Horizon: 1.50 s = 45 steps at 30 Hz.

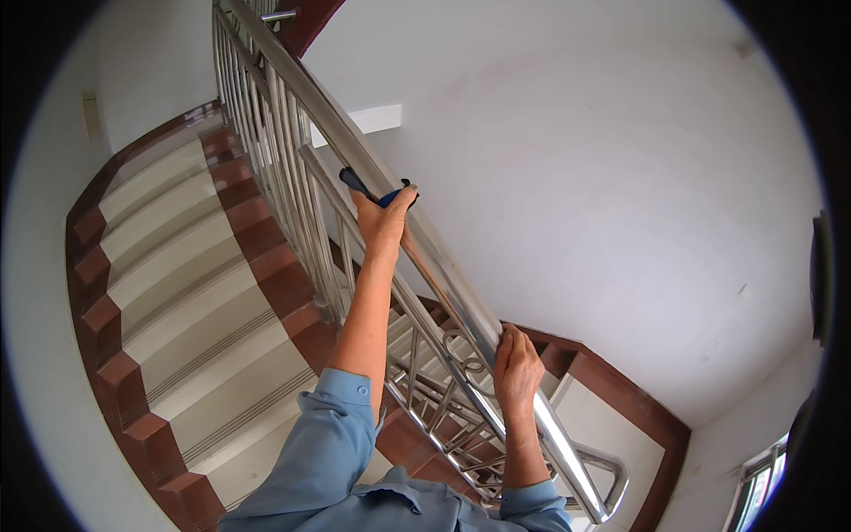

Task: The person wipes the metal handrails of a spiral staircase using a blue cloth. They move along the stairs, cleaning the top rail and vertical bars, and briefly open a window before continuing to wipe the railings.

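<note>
A stainless steel stair handrail (439,263) runs diagonally from the upper left to the lower right. My left hand (382,213) reaches up to it and holds a dark blue and black cloth against the rail, with the thumb on the upper side. Parts of the cloth (392,197) stick out beyond the fingers. Lower down the rail, my right hand (518,366) rests on it with the fingers curled over its edge; whether it holds anything is hidden. Both forearms are bare below rolled blue sleeves.
Tiled stairs (199,292) with reddish-brown borders lie to the left, beside vertical metal balusters (292,179). More steps and a landing (615,425) show below the rail. A white wall (598,199) stands on the right, and a window (761,485) is at the lower right.
</note>
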Tool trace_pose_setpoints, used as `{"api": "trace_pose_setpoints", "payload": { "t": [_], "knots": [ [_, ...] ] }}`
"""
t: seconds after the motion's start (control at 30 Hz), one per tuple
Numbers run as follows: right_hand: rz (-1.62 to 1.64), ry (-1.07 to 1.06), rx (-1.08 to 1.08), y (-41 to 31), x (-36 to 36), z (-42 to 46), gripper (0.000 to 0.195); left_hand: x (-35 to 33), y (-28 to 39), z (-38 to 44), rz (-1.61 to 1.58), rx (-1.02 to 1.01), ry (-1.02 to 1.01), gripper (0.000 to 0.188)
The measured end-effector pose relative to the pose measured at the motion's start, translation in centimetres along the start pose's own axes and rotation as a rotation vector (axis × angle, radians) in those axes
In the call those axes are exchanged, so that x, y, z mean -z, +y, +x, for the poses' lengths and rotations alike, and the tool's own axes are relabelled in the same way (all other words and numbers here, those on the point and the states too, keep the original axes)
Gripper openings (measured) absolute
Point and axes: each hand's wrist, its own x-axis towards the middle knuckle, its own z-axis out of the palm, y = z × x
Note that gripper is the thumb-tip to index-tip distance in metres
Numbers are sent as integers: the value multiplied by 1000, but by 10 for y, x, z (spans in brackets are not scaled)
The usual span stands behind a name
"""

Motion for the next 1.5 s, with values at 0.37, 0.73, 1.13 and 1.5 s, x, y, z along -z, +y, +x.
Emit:
{"api": "trace_pose_setpoints", "payload": {
  "t": [0.37, 0.73, 1.13, 1.5],
  "knots": [
    [-19, -18, -20, 1, 6, -3, 18, -6, -38, -39, -624, 462, -270, 39],
    [-50, -29, 5, -4, 4, 1, 17, 11, 4, 50, -691, 334, -241, 48],
    [-58, -19, 16, -5, 8, 0, 16, -25, -22, -81, -79, -214, 12, 98],
    [-34, -4, 11, -6, 4, 3, 13, -16, -24, -72, 666, -643, 39, 79]
  ]
}}
